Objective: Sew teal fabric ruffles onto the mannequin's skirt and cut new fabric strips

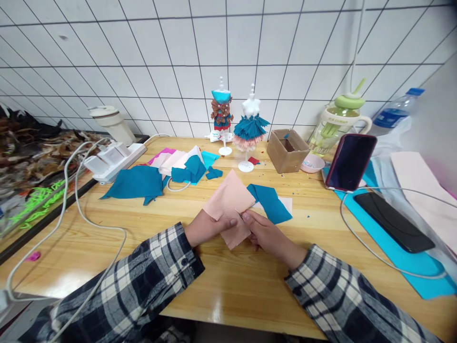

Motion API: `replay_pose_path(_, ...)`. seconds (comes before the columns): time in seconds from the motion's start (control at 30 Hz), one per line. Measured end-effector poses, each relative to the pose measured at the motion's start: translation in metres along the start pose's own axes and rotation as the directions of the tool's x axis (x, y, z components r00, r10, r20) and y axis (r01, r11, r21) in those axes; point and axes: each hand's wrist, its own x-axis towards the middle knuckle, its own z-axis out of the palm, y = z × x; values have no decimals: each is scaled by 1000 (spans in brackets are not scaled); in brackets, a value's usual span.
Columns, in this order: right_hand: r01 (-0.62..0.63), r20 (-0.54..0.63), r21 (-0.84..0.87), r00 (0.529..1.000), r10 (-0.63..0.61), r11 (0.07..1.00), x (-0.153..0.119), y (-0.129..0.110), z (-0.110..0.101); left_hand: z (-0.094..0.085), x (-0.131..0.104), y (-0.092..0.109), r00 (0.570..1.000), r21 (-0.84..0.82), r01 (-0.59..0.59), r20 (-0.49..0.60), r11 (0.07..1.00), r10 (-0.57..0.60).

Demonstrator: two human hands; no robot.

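Note:
My left hand [210, 226] is closed on a sheet of pale pink crepe paper [228, 193], thumb lying on top and fingers hidden underneath. The sheet is held above the front middle of the table, one corner pointing away from me. At its right edge my right hand [266, 233] is pinched shut; a thin, needle-like thing [238, 213] shows at the thumb tip, lying over the paper. Just beyond my right hand lies a folded teal piece of crepe paper [273, 202]. Behind the sheet stands a small dress form [250, 128] with a teal and pink ruffled skirt.
A second dressed form [222, 114] stands near the tiled wall. Teal scraps [137, 183] lie left, beside a power strip [121, 159] with trailing cables. To the right are a cardboard box [288, 152], pink dish [312, 163], propped phone [352, 162], dark phone [394, 221] and drink bottle [337, 121].

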Motion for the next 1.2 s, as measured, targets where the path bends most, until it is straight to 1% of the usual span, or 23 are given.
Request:
replay_pose_path(0.2,34,-15,-49,999,-35,998,-1,0,0,0,1,-3,1000,-6,-13,24,1000,13)
replay_pose_path(0.27,35,-22,-58,999,-37,998,-1,0,0,0,1,-5,1000,6,-14,-4,1000,14)
replay_pose_path(0.33,34,-27,-67,999,-36,997,0,0,0,0,0,-7,998,-6,-9,-54,1000,9)
replay_pose_path(0.4,40,-32,-79,999,-42,996,1,0,0,0,-1,-10,995,-96,23,-93,995,-32)
replay_pose_path(0.5,52,-38,-91,998,-55,994,1,-1,-1,0,-2,-13,987,-296,90,-104,951,-126)
replay_pose_path(0.53,46,-35,-81,998,-49,996,0,-1,-1,0,-2,-13,984,-340,103,-105,935,-147)
replay_pose_path(0.6,27,-19,-44,999,-28,999,-1,-2,-1,0,-2,-14,981,-376,107,-109,920,-159)
replay_pose_path(0.83,-40,21,65,999,39,997,-3,-4,0,1,-2,-9,982,-354,117,-98,928,-161)
replay_pose_path(0.9,-44,22,67,999,43,997,-3,-5,0,2,-3,-8,984,-348,107,-98,931,-150)
replay_pose_path(1.07,1,28,29,1000,-2,1000,-3,-6,1,2,-3,-10,990,-280,80,-88,957,-108)
replay_pose_path(1.2,35,22,40,999,-36,999,-3,-2,2,4,-3,-9,995,-253,84,-37,964,-97)
